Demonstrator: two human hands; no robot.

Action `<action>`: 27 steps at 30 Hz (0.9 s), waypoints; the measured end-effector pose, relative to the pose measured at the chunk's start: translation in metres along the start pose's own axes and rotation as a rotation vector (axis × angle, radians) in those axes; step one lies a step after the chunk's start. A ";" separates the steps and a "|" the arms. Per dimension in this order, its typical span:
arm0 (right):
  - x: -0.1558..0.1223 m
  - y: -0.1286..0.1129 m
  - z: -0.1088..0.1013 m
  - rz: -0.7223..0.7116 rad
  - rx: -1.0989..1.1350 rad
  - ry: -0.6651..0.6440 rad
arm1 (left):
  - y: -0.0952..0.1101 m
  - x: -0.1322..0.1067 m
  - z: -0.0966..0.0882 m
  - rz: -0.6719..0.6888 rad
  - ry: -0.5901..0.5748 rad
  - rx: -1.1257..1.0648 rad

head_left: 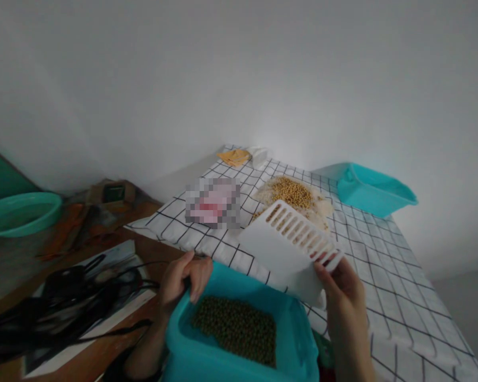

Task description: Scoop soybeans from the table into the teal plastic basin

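A teal plastic bin [302,329] sits low in front of me, with a layer of small round greenish beans [239,326] in its bottom. My left hand [187,278] is closed over the bin's far left rim. Above the right side of the bin, my right hand [344,281] grips a white slotted plastic scoop [276,252] by its right edge. The scoop is tilted, its row of slots facing up, and I see no beans on it. Behind it, a heap of yellow soybeans [290,192] lies on clear plastic, partly hidden by the scoop.
A black-and-white checked cloth [382,286] covers the table against the wall. On it stand a second teal bin [372,191], a pixelated pink packet [213,201] and a yellow cloth-like item [234,157]. Black cables [83,297] and a round green basin [27,212] are at left.
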State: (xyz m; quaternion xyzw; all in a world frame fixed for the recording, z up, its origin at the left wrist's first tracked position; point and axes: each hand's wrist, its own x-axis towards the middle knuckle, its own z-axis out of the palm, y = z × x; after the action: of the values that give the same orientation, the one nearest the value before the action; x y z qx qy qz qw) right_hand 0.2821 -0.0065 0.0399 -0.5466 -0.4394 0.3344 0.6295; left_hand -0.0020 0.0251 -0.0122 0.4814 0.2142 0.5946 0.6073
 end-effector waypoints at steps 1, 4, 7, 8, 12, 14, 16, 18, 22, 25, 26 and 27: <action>-0.001 0.000 0.011 0.005 -0.015 -0.040 | 0.002 -0.001 -0.001 0.002 0.004 0.002; 0.000 -0.002 0.036 -0.041 -0.130 -0.051 | 0.008 -0.002 -0.008 0.022 -0.031 0.023; 0.005 -0.003 0.042 -0.115 -0.242 0.033 | 0.012 0.000 -0.019 0.023 -0.059 0.029; 0.007 -0.003 0.042 -0.135 -0.271 0.062 | 0.012 0.001 -0.022 0.012 -0.065 0.027; 0.014 -0.006 0.034 -0.200 -0.385 0.162 | 0.006 0.002 -0.027 -0.033 -0.098 -0.007; 0.017 -0.006 0.029 -0.229 -0.453 0.190 | 0.002 0.002 -0.024 -0.060 -0.045 -0.043; 0.018 -0.007 0.024 -0.248 -0.511 0.221 | -0.001 0.001 -0.021 -0.076 -0.021 -0.054; 0.021 -0.006 0.020 -0.255 -0.538 0.250 | -0.001 0.001 -0.018 -0.083 -0.045 -0.033; 0.032 -0.003 0.010 -0.268 -0.591 0.301 | 0.003 -0.002 -0.011 -0.066 -0.013 -0.012; 0.042 -0.004 0.005 -0.291 -0.641 0.323 | 0.006 -0.003 -0.004 -0.085 0.048 -0.018; 0.046 -0.005 0.004 -0.300 -0.652 0.331 | 0.006 -0.003 -0.002 -0.089 0.044 -0.015; 0.049 -0.006 0.003 -0.307 -0.661 0.340 | 0.006 -0.003 0.000 -0.085 0.026 -0.009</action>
State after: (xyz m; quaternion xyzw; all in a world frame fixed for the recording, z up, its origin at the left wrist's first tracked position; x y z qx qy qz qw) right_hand 0.2984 0.0377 0.0551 -0.6953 -0.4893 -0.0182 0.5261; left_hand -0.0057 0.0216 -0.0083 0.4613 0.2399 0.5754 0.6313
